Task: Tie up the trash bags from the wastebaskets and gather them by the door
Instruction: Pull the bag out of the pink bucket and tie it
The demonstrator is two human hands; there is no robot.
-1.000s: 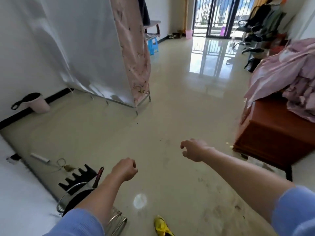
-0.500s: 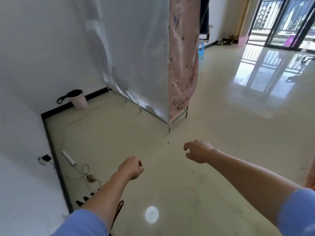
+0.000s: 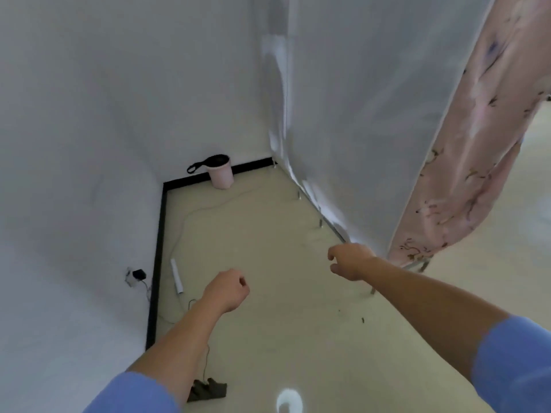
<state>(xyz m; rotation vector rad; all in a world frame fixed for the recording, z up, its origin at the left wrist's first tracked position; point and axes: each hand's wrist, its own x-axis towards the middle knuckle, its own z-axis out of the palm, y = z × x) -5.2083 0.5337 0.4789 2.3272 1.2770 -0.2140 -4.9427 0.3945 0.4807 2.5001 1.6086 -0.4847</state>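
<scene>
since the earlier frames the view has swung left, off the balcony doors and onto the corner. the pink wastebasket (image 3: pixel 222 175) now sits almost dead ahead instead of off to the side. both arms hold much the same pose as before.

the left grip (image 3: pixel 228 290) is curled into a fist and holds nothing. the right grip (image 3: pixel 350 262) is empty too, with fingers loosely bent and thumb apart from them. my guess is that they are carried out in front for balance during the walk, and to be ready for the reach.

the wastebasket stands on the floor (image 3: pixel 268 263) straight beyond the left grip and well apart from it, and ahead and to the left of the right grip. it is set against the black baseboard (image 3: pixel 158 248), likely so it stays out of the walkway.

it is upright, long axis vertical, mouth facing up. the black trash bag (image 3: pixel 217 160) lines it, folded over the rim. one bag loop trails off the rim to the left, along the wall and away from the wardrobe cover (image 3: pixel 357 114).

a power strip (image 3: pixel 176 275) and its cord lie on the floor just left of the left grip. the pink floral curtain (image 3: pixel 477 144) hangs close behind the right grip. no bag is tied yet, so the task has barely begun.
</scene>
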